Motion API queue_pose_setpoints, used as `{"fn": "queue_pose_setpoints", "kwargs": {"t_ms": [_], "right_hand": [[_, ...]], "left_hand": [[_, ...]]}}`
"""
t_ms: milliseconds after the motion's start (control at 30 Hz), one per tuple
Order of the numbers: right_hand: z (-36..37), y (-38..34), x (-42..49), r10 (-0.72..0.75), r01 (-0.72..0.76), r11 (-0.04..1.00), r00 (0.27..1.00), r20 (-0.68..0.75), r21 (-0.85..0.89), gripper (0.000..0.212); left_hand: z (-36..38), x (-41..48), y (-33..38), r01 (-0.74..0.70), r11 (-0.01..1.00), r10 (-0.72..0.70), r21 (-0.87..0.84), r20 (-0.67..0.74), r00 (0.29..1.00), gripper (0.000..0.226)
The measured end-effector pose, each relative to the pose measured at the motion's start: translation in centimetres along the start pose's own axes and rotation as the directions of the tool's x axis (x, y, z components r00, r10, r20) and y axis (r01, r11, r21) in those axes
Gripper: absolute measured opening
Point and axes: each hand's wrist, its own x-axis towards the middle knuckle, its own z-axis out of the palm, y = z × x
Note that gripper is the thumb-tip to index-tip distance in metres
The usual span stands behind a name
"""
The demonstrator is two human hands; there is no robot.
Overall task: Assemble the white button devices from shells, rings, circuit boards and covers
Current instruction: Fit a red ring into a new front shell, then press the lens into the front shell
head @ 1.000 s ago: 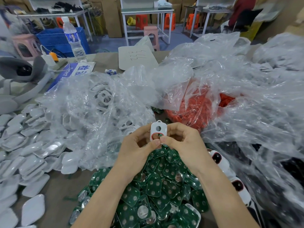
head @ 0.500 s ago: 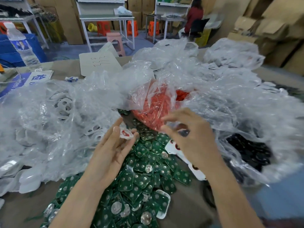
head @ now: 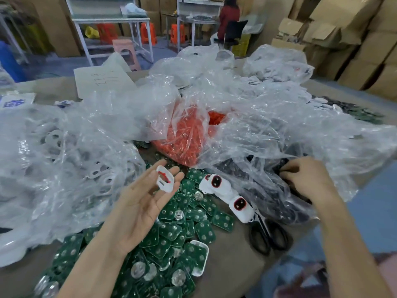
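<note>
Bench (head: 236,265) buried in parts bags (head: 64,158): ringed shell (head: 165,179) awaits filling.
Open left hand (head: 139,205) carries it; right hand (head: 307,179), grip unclear, probes the black parts (head: 290,203) to pinch one out.

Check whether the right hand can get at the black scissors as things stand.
Probably yes. The scissors lie near the right hand, their handles uncovered; only the blades run under a white button device. The hand's fingers are in the plastic bag of black parts and would have to withdraw first.

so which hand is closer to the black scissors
Right. The right hand is in a bag just beyond the scissors; the left hand carries a white shell farther left.
</note>
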Motion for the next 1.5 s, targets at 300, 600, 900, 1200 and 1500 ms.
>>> {"fn": "queue_pose_setpoints", "kwargs": {"t_ms": [300,600,900,1200,1500], "right_hand": [[-2.3,-6.0,-6.6,-0.135,0.375,0.646,0.914,-0.384,0.665,0.021],[4.8,-14.5,-10.0,-0.419,-0.047,0.172,0.901,0.116,0.984,0.018],[6.6,-15.3,-9.3,-0.357,-0.146,0.149,0.914,0.191,0.978,0.024],[7.2,-14.8,-8.2,-0.355,-0.221,0.144,0.898,0.259,0.964,0.026],[7.2,-14.2,-7.3,-0.491,-0.165,0.260,0.826,0.278,0.951,0.023]], "left_hand": [[0.4,-0.3,-0.4,0.043,0.999,-0.046,0.030,0.096,0.994,0.047],[0.0,-0.4,0.1,-0.195,0.951,0.187,0.240,0.057,0.981,0.051],[0.3,-0.3,-0.4,-0.356,0.627,0.479,0.693,0.018,0.878,0.054],[-0.1,0.0,-0.7,-0.330,0.620,0.472,0.712,-0.002,0.882,0.044],[-0.1,0.1,-0.7,-0.318,0.657,0.405,0.684,0.036,0.914,0.029]]}}
